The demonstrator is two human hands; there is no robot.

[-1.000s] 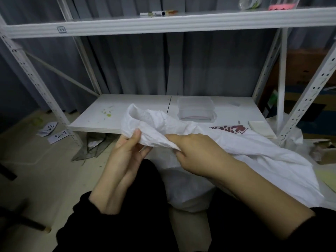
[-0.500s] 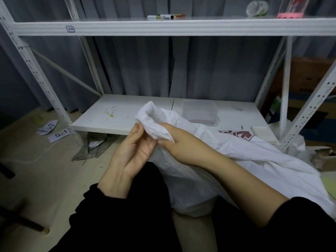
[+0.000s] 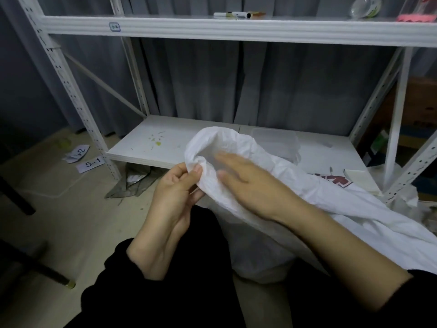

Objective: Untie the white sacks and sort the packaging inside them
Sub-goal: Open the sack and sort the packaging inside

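A person sits facing a white metal rack, a white sack [image 3: 331,204] draped over the lap and trailing off to the right. The left hand [image 3: 175,192] holds the sack's near rim in a narrow grip, thumb and fingers pinching the crumpled edge. The right hand [image 3: 250,185] has let go: half a second ago it clutched the bunched neck, and now its grip is wide, fingers straight and slightly blurred, lying across the sack's mouth. That mouth, closed into a twisted peak before, now gapes as a rounded opening in front of the lower shelf [image 3: 151,143]. A clear plastic container [image 3: 274,140] sits on that shelf behind the sack. Paper labels [image 3: 91,163] lie on the floor to the left.
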